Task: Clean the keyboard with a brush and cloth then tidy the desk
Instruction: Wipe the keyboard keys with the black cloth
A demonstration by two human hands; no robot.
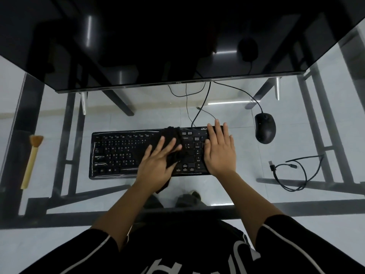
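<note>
The keyboard [150,153] lies on the glass desk [227,186], just in front of the screen [138,46]. A dark cloth [173,143] is spread over its middle keys. The cloth is pressed down by the left hand [158,163], held flat with fingers spread and not closed round it. The right hand [220,151] is laid flat and open on the number keys; nothing is held in it, and the keyboard seems to be kept steady by it. The brush [32,161] is set down far off to the left.

The wiping seems to be under way. It is best done with slow, light strokes along the rows, so keys are not pushed hard. The mouse [265,128] and loose cable [290,173] are not yet put away.
</note>
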